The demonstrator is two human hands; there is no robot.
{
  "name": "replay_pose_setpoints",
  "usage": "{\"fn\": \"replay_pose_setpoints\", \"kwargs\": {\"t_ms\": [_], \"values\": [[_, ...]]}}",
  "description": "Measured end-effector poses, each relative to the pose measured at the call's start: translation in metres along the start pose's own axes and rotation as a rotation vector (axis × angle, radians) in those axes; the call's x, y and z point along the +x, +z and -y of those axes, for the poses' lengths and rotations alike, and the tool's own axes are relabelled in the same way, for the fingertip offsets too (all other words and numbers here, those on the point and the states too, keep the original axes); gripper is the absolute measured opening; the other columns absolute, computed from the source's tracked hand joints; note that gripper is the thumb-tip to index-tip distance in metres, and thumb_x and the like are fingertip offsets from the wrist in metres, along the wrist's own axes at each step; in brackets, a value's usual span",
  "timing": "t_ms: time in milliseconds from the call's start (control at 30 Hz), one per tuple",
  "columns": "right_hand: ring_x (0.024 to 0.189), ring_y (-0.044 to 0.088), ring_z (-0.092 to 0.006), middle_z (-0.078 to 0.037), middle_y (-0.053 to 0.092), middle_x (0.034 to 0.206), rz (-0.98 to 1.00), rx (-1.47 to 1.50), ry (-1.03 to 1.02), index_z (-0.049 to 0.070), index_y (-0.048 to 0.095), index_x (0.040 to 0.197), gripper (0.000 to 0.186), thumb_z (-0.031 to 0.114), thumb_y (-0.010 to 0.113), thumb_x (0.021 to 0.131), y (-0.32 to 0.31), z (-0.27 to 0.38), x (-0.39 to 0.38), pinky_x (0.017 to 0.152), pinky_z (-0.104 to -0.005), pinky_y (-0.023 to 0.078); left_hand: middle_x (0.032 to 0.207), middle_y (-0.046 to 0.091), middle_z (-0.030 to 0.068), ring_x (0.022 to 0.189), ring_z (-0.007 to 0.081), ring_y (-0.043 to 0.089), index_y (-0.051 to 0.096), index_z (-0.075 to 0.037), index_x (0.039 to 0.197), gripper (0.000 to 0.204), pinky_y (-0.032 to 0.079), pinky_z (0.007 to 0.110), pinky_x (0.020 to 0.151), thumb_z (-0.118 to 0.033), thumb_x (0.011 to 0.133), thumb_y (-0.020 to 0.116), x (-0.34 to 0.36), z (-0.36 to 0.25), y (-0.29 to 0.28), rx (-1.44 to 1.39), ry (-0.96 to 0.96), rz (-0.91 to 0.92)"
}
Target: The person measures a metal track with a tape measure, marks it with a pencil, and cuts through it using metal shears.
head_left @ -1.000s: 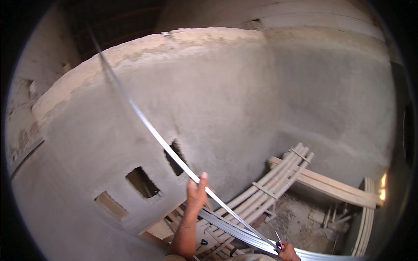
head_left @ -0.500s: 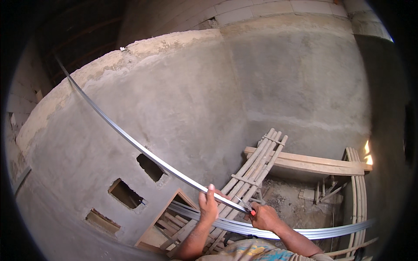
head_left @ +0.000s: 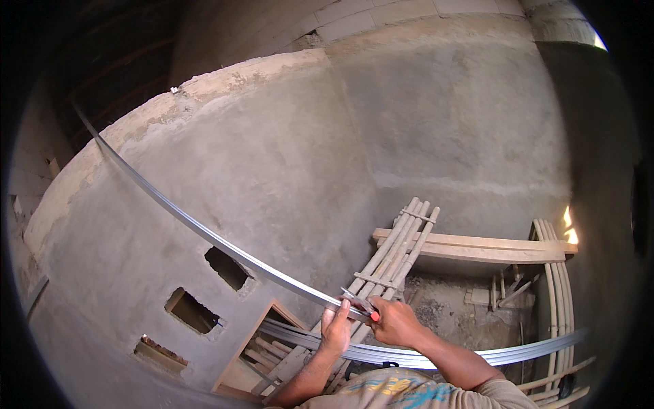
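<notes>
A long, thin metal channel [head_left: 204,230] slants down from the upper left, its near end in front of my body. My left hand [head_left: 335,330] is closed around it close to that end, thumb along the side. In my right hand [head_left: 397,322] are red-handled snips [head_left: 357,298], closed in the fist. Their metal blades lie against the channel just beside my left fingers. My right fingers hide most of the handles, and I cannot tell whether the blades bite the metal.
Below my hands, a bundle of metal channels [head_left: 518,356] runs across bamboo poles [head_left: 392,262]. Wooden planks [head_left: 477,247] bridge to more bamboo [head_left: 560,293] at the right. The grey plastered wall [head_left: 272,157] has rough openings [head_left: 193,310] and a wooden frame [head_left: 235,361]. Rubble lies far below.
My right hand has brought the snips leftward and up along the channel, closer to my left hand. The view has shifted slightly.
</notes>
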State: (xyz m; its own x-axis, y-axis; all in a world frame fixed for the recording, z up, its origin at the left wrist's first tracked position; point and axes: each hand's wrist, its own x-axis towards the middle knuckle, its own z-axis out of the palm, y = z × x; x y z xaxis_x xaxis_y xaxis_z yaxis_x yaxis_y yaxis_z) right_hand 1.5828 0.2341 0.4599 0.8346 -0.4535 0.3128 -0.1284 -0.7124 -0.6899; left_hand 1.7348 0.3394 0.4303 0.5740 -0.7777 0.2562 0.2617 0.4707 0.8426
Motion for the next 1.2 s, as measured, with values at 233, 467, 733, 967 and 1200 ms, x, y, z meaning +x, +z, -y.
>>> {"fn": "replay_pose_setpoints", "kwargs": {"t_ms": [233, 467, 733, 967, 1200], "values": [[0.107, 0.067, -0.0394, -0.026, 0.068, 0.115, -0.244, 0.330, -0.025, -0.004, 0.063, 0.123, 0.044, 0.013, 0.078, 0.086, -0.019, -0.016, -0.013, 0.093, -0.0406, 0.053, 0.074, 0.054, 0.0064, 0.063, 0.0235, 0.062, 0.046, -0.007, 0.107, 0.026, 0.053, 0.043, 0.061, -0.027, 0.099, 0.062, 0.036, -0.038, -0.006, 0.034, 0.142, -0.406], [0.080, 0.058, -0.0173, -0.010, 0.064, 0.087, -0.071, 0.477, 0.173, 0.004, 0.064, 0.129, 0.037, 0.022, 0.068, 0.097, -0.036, -0.045, -0.055, 0.079, -0.0313, 0.050, 0.067, 0.044, -0.0014, 0.051, 0.0100, 0.039, 0.047, -0.017, 0.093, 0.027, 0.035, 0.027, 0.046, -0.041, 0.101, 0.056, 0.082, -0.125, -0.029, -0.133, 0.337, -0.337], [0.089, 0.066, -0.0383, -0.024, 0.068, 0.096, 0.137, 0.469, 0.208, 0.001, 0.065, 0.115, 0.037, 0.035, 0.060, 0.101, 0.018, -0.031, -0.060, 0.084, -0.0450, 0.051, 0.065, 0.036, -0.0038, 0.053, 0.0083, 0.035, 0.045, -0.016, 0.087, 0.043, 0.030, 0.023, 0.045, -0.056, 0.099, 0.058, 0.088, -0.132, 0.008, -0.018, 0.284, -0.600], [0.083, 0.063, -0.0397, -0.024, 0.065, 0.088, 0.140, 0.443, 0.126, 0.000, 0.064, 0.104, 0.034, 0.033, 0.059, 0.101, 0.028, -0.017, -0.043, 0.078, -0.0470, 0.050, 0.067, 0.034, -0.0036, 0.055, 0.0089, 0.035, 0.043, -0.015, 0.087, 0.050, 0.030, 0.024, 0.047, -0.060, 0.097, 0.059, 0.087, -0.139, 0.022, 0.083, 0.263, -0.743], [0.075, 0.062, -0.0395, -0.023, 0.064, 0.081, 0.122, 0.449, 0.111, 0.000, 0.064, 0.101, 0.030, 0.030, 0.061, 0.101, 0.030, -0.011, -0.041, 0.072, -0.0473, 0.049, 0.067, 0.035, -0.0031, 0.056, 0.0091, 0.036, 0.043, -0.014, 0.087, 0.050, 0.031, 0.024, 0.047, -0.060, 0.097, 0.059, 0.082, -0.140, 0.018, 0.098, 0.260, -0.747]]}}
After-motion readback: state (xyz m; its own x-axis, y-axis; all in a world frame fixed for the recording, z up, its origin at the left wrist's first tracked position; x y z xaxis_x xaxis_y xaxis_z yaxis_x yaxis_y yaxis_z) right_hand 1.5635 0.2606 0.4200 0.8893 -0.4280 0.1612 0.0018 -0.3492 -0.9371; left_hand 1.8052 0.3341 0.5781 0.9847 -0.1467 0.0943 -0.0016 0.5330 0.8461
